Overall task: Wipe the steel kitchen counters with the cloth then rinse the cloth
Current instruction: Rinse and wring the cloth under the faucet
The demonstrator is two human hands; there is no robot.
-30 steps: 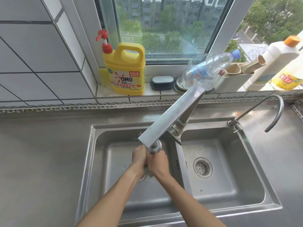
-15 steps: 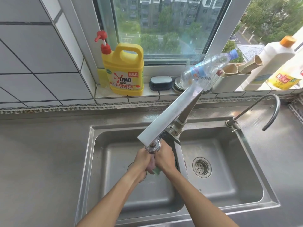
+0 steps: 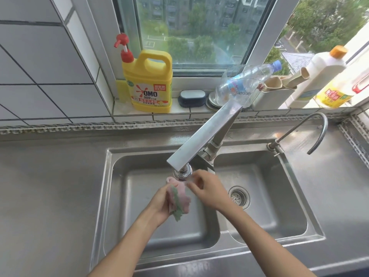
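1. The cloth [image 3: 178, 198], pink with a green strip, hangs bunched up over the left basin of the steel sink [image 3: 103, 188], right under the tap spout [image 3: 182, 173].
2. Left hand [image 3: 160, 204] has its fingers curled round the cloth from the left side, holding it up.
3. Right hand [image 3: 207, 189] sits just beside it on the right; fingertips look like they're pinching the cloth's top edge, but it's too blurry to be sure.
4. Yellow detergent jug [image 3: 148, 84] stands on the windowsill's left end.

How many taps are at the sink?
2: a big square tap over the divider, above the cloth; a thin curved tap at the back right corner.
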